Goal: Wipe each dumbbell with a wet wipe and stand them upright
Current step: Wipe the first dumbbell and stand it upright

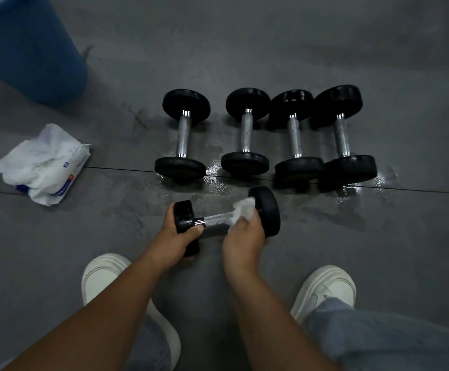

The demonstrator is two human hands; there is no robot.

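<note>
With the left hand [176, 232] gripping a head of the black, chrome-handled dumbbell [267, 210], held sideways near 4 upright dumbbells [245, 132], the right hand [244, 235], clutching the white wet wipe [243, 207], should twist fully round the handle [215, 219].

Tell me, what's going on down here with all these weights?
A person is cleaning dumbbells on the floor. The left hand grips one head of a dumbbell held sideways, while the right hand holds a wipe round its handle near the other head. Four more dumbbells stand upright in a row just beyond. A pack of wipes lies to the left, near a blue bin.
</note>
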